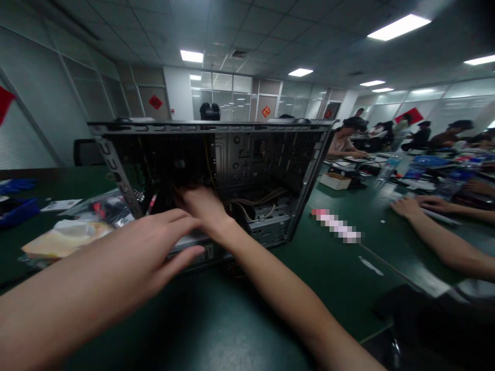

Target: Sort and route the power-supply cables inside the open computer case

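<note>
An opened computer case [211, 127] stands on the green table with its inside facing me. My right hand [204, 206] reaches into its lower left part. The fingers there are lost in the dark and blur, so what they touch is hidden. In front of the case's lower edge is my left hand [174, 239], thumb apart from the fingers, with nothing visible in it. It overlaps the right wrist in view; whether they touch I cannot tell. Pale cables [266, 198] run through the lower right of the case, near a metal drive bay [273, 226].
Left of the case lie plastic bags with packaging [69, 237] and a blue bin [19, 212]. To the right, another person's hands [410, 207] rest on the green table [371, 232]. A small open box [334, 180] and water bottles [389, 167] stand beyond.
</note>
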Motion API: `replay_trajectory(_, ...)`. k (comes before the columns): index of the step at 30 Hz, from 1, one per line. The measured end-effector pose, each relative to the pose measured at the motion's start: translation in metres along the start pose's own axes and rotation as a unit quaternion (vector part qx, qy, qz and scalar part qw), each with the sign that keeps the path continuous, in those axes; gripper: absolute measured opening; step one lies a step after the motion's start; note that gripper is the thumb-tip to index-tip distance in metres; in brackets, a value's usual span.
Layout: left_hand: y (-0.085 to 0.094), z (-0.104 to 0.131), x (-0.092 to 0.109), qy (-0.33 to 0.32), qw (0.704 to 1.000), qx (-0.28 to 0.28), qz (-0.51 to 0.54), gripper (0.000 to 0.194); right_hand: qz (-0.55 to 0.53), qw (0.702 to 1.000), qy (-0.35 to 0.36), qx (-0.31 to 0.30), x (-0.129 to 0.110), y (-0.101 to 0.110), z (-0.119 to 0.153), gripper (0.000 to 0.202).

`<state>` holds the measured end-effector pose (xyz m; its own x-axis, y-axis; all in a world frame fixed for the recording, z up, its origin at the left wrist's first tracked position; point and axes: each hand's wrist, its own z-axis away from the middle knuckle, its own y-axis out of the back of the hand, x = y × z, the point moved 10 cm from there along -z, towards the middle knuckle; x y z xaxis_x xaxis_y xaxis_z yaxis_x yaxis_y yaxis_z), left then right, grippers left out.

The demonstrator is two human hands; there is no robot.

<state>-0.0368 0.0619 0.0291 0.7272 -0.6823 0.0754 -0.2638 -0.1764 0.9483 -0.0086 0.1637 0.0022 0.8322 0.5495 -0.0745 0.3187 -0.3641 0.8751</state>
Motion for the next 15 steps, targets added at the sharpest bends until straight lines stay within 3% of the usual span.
replay_trajectory(4,-0.012,-0.022,-0.009,0.026,0.996,-0.032,-0.077,0.038,-0.006,0.998,0.04,0.055,0.008,0.025,0.029,0.033)
replay_trajectory(8,-0.019,-0.032,-0.01,0.02,0.99,-0.06,-0.124,0.039,0.003,0.996,0.07,0.061,0.052,0.055,0.1,0.04)
replay_trajectory(10,-0.022,-0.035,-0.012,0.015,0.987,-0.065,-0.146,0.04,0.016,0.998,0.031,0.059,0.104,0.072,0.149,0.043)
replay_trajectory(12,-0.024,-0.037,-0.017,0.026,0.984,-0.065,-0.166,0.04,0.048,0.993,-0.083,0.07,0.179,0.089,0.207,0.045)
replay_trajectory(15,-0.029,-0.041,-0.024,0.034,0.981,-0.061,-0.181,0.039,0.078,0.958,-0.258,0.103,0.288,0.106,0.308,0.038)
